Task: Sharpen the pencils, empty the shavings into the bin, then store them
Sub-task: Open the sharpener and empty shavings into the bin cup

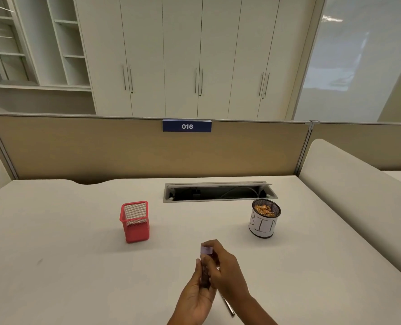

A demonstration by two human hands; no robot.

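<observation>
My right hand [225, 269] pinches a small lilac sharpener [206, 250] low in the middle of the view. My left hand [198, 299] grips a dark pencil [205, 276] whose tip points up into the sharpener; fingers hide most of it. Another dark pencil [227, 306] lies on the white desk [65, 266], partly hidden beneath my right wrist. A red mesh holder [135, 221] stands empty at the left. A round mesh cup with a paper label reading BIN [264, 219] stands at the right and holds orange shavings.
An open cable tray [219, 192] is set into the desk behind the two containers. A tan partition [124, 148] with a blue 016 sign [187, 126] closes the desk's far edge. A white side panel [349, 184] borders the right.
</observation>
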